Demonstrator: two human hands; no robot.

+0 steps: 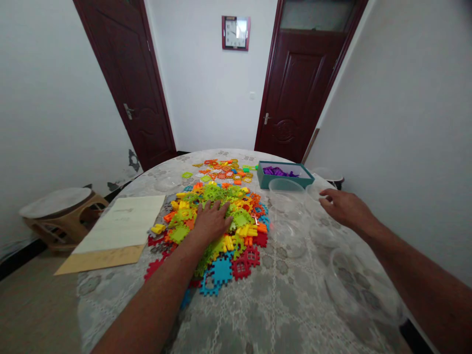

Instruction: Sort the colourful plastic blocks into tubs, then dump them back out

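My left hand lies palm down on a heap of interlocking plastic building pieces, its fingers spread. Lime-green and yellow pieces surround the fingers; blue, red and orange ones show lower down and at the edges. On the right, my right hand is held over the table beside a small clear plastic bowl. Its fingers are curled with the tips close together. Whether anything is between them, or whether they touch the bowl's rim, is hard to make out.
A teal box holds purple pieces. Several clear bowls stand right, including a large one near me. More small pieces lie behind the heap. Paper overhangs the table's left edge; a stool stands beyond it.
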